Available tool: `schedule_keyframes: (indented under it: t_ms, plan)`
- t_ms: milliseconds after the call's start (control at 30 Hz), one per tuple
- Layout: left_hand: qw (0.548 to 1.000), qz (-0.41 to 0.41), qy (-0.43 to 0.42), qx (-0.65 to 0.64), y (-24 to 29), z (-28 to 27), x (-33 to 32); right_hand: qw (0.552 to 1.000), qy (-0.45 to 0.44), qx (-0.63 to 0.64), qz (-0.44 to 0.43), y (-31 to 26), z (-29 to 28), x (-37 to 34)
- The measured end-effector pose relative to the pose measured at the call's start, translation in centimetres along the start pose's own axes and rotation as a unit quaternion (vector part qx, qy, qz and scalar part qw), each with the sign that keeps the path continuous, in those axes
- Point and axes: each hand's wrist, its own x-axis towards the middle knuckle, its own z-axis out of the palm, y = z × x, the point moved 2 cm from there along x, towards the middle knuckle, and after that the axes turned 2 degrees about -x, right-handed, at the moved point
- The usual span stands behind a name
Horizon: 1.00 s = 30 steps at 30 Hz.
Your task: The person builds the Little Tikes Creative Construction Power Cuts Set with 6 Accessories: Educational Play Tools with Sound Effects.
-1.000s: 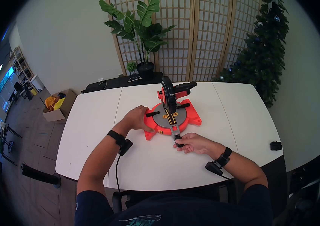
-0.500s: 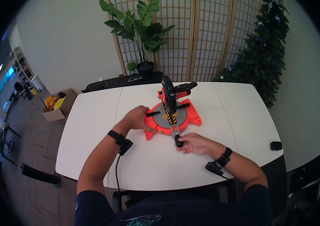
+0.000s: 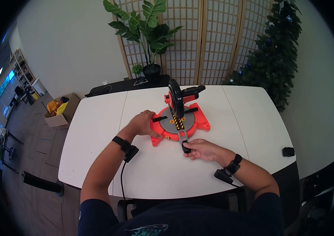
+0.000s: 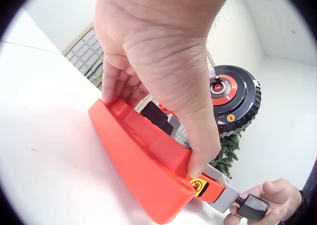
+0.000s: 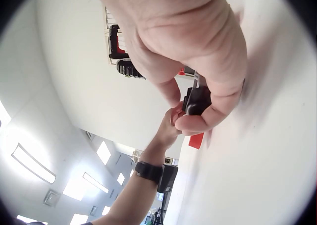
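Resting on the white table [image 3: 151, 173], the toy miter saw [image 3: 179, 113] stands upright between the two hands, its orange base [image 3: 201, 118] seated on the tabletop. The left hand [image 3: 138, 124] grips the left end of the base with a wide span: the fingers bear on the far part, and the thumb presses the near part beside a yellow warning label [image 4: 199, 186]. The right hand [image 3: 205, 150] pinches the black knob [image 3: 186, 148] at the front of the saw, with thumb and fingers set narrow around it. A coil spring [image 4: 239, 201] joins the knob to the gray bracket [image 4: 226, 199]. The black toothed disc [image 3: 176, 98] is positioned above the gray turntable [image 3: 167, 126]. A potted plant [image 3: 151, 72] stands behind the table.
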Motion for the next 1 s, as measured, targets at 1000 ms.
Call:
schedule_keyframes:
  t_ms: [1000]
  plan:
    - [1.0,0.015,0.019,0.011,-0.31,0.3,0.27,0.998,0.002,0.062,-0.034,-0.42,-0.57,0.21]
